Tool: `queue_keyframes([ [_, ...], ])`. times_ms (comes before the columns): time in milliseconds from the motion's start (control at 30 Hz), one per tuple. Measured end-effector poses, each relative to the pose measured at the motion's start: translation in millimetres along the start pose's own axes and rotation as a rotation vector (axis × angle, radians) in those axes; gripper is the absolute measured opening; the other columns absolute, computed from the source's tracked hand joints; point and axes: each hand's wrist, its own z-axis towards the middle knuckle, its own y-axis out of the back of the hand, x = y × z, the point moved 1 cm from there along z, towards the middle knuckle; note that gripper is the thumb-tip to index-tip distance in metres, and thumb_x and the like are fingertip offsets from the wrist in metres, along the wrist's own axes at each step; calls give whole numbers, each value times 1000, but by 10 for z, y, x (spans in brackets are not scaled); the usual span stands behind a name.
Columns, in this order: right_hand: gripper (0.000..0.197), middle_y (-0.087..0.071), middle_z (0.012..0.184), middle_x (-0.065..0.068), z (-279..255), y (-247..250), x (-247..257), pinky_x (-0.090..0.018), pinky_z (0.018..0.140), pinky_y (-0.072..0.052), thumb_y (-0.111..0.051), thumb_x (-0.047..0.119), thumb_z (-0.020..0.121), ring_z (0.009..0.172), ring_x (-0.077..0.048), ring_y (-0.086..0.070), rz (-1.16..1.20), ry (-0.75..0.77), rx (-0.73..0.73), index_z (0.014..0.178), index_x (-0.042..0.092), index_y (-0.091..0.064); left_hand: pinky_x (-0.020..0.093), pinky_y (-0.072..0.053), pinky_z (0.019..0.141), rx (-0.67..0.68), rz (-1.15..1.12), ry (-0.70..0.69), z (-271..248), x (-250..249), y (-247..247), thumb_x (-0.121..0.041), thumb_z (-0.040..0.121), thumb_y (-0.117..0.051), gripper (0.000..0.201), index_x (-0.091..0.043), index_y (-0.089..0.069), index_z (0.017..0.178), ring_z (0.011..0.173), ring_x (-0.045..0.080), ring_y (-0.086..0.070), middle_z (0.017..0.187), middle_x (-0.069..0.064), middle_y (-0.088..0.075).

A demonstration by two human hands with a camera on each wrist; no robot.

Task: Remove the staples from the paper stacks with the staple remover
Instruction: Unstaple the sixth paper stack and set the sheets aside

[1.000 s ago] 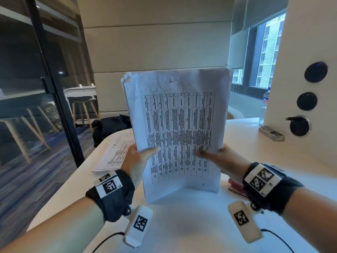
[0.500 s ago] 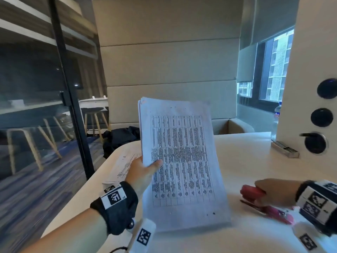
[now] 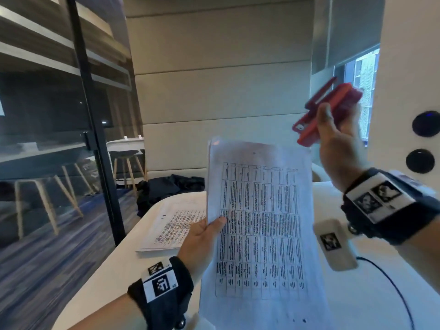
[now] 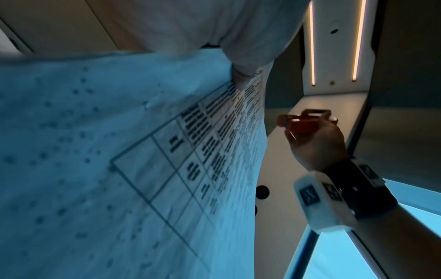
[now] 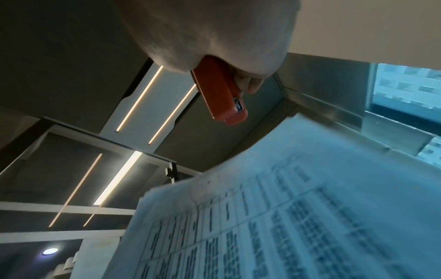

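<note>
The left hand (image 3: pixel 202 244) pinches a paper stack (image 3: pixel 259 225) at its left edge, held upright above the worktop (image 3: pixel 371 296). The right hand (image 3: pixel 338 141) — fingers clamped round the red staple remover (image 3: pixel 331 108) — is raised just above the stack's top right corner; a second stack (image 3: pixel 171 225) lies flat at left.
</note>
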Motion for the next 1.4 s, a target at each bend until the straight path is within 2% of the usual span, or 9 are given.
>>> queue_keyframes([
  [200,8,-63,100,-10,-91,-519,21,-42,74,-53,-42,25,99,84,-24,-59,49,-91,35,103,22,-47,3,-45,69,111,28,-71,-70,-89,-148,-19,99,-45,27,-16,-70,89,84,-6,-67,85,-11,-75],
  [367,40,-67,73,-6,-191,-749,-26,-50,65,-54,-46,55,84,67,-26,-63,-166,-67,-73,81,17,-60,21,-48,70,174,52,-117,-72,-77,-220,-27,98,-46,39,7,-63,93,77,22,-61,79,9,-64],
  [467,48,-59,55,3,-200,-810,-13,-38,60,-50,-45,58,82,55,-17,-57,-169,-33,-127,65,15,-58,33,-39,71,160,66,-133,-73,-66,-250,-43,93,-50,55,12,-53,91,74,20,-46,77,11,-49],
  [667,32,-66,72,3,-23,-774,-17,-28,57,-49,-47,48,94,60,-7,-60,-248,-117,91,81,22,-59,13,-48,69,176,50,-34,-11,-34,-156,-18,100,-45,29,-5,-68,89,77,5,-65,79,-6,-69],
  [900,31,-63,86,-4,205,14,-326,-31,63,-52,-60,39,82,70,-22,-62,-643,-387,-104,100,14,-56,36,-56,71,-120,208,79,321,-93,370,-26,98,-51,25,-12,-69,88,75,26,-69,79,8,-72],
  [1033,15,-63,64,-10,-168,295,-520,-24,50,-43,-62,19,84,52,-21,-53,-777,-619,157,74,8,-59,28,-53,65,-328,353,68,720,-174,876,-22,94,-59,20,-13,-66,78,72,22,-62,85,8,-70],
  [1167,17,-54,37,0,-616,422,-612,-15,35,-31,-57,23,90,30,-9,-48,-991,-800,577,83,7,-54,23,-45,76,-421,501,152,1120,-256,1292,-24,95,-58,31,0,-62,115,92,24,-60,107,10,-62],
  [1267,17,-65,66,-1,-884,435,-637,-23,47,-39,-61,30,88,55,-13,-61,-1143,-822,811,85,14,-55,29,-43,87,-428,586,236,1397,-229,1537,-23,94,-60,43,4,-55,126,113,32,-57,127,15,-60],
  [1400,14,-65,80,3,-1167,454,-660,-24,68,-49,-61,37,85,74,-10,-63,-1198,-809,1121,84,24,-57,29,-42,84,-406,704,330,1639,-107,1739,-27,94,-60,46,2,-54,129,113,32,-56,130,16,-58],
])
